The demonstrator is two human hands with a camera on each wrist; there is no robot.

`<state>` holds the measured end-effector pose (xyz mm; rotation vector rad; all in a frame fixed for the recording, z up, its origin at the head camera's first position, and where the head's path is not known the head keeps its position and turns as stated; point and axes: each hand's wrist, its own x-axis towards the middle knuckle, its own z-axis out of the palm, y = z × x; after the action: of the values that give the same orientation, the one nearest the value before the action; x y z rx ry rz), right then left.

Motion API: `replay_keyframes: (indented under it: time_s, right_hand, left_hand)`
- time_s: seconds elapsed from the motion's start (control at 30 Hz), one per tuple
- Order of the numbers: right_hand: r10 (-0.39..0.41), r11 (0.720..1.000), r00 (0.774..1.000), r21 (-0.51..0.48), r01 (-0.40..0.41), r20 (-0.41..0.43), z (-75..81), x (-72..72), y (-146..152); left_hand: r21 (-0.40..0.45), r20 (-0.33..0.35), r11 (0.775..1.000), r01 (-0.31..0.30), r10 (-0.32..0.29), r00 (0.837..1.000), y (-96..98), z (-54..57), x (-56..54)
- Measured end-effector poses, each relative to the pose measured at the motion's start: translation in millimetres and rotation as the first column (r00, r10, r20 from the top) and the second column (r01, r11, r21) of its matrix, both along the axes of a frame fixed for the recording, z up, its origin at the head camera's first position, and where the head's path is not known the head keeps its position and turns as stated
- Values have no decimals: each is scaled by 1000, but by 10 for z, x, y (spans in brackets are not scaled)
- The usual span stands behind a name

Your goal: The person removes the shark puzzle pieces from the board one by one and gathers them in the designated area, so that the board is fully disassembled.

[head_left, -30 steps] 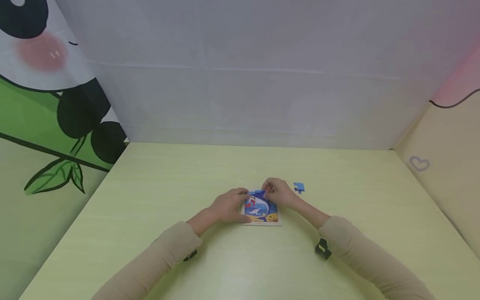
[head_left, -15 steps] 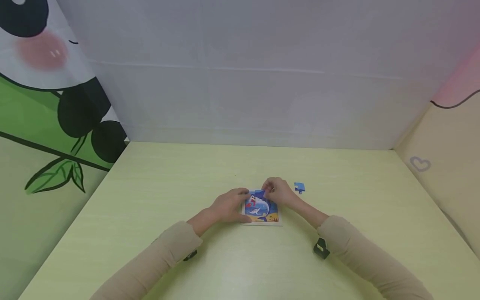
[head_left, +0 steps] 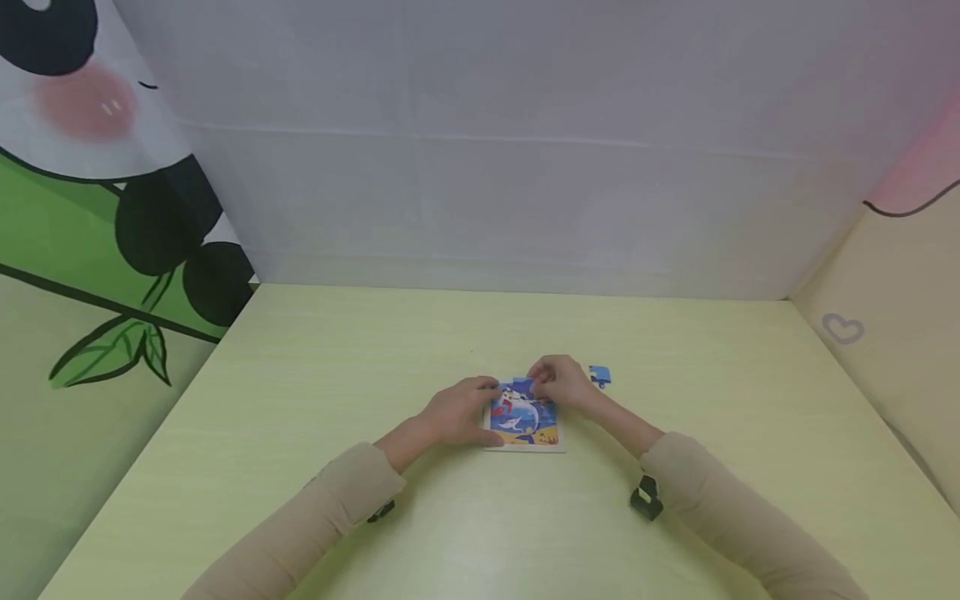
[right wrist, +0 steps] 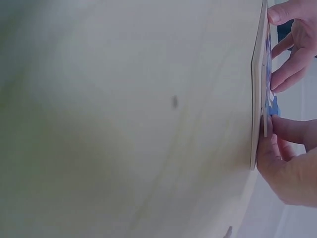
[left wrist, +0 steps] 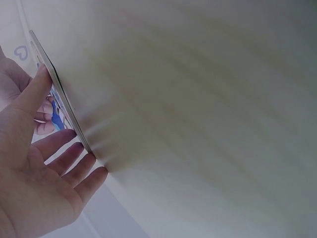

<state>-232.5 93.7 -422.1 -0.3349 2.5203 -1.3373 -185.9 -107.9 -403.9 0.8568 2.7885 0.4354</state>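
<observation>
A small jigsaw puzzle (head_left: 517, 421) with a blue sea picture lies in its pale tray (head_left: 528, 449) on the table. My left hand (head_left: 456, 412) rests along the tray's left side, thumb at the near corner and fingers at the far corner. In the left wrist view these fingers (left wrist: 64, 157) are spread and fairly straight against the edge. My right hand (head_left: 564, 385) is at the puzzle's far right part. Its thumb and fingers pinch a puzzle piece (right wrist: 265, 130), seen edge-on and partly hidden in the right wrist view.
One loose blue puzzle piece (head_left: 600, 375) lies on the table just beyond my right hand. The pale table (head_left: 360, 350) runs back to a grey-white wall (head_left: 465, 208). Printed side walls stand left and right.
My right hand has shifted slightly right, and the blue pieces at the puzzle's far edge now stick out a little more. My left hand stays in place.
</observation>
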Motion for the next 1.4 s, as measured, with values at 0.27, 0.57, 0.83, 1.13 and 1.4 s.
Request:
replay_keyframes:
  time_s: [0.27, 0.57, 0.83, 1.13, 1.4]
  right_hand:
    - [-7, 999, 1000, -37, 6, -4, 8, 19, 40]
    - [15, 999, 1000, -42, -15, -1, 26, 3, 107]
    - [20, 998, 1000, -58, -21, -19, 128, -14, 198]
    - [47, 994, 999, -99, -47, 0, 126, -67, 414]
    - [50, 995, 998, -87, -52, -26, 211, -79, 714]
  left_hand:
    - [1, 1, 1000, 2, -2, 1000, 10, 14, -1]
    - [-5, 7, 1000, 3, -3, 1000, 29, 15, -9]
    - [-22, 2, 1000, -6, 6, 1000, 38, -17, -39]
    - [-28, -6, 1000, -11, 11, 1000, 21, -45, -50]
    - [-32, -8, 999, -17, 17, 1000, -8, -76, -60]
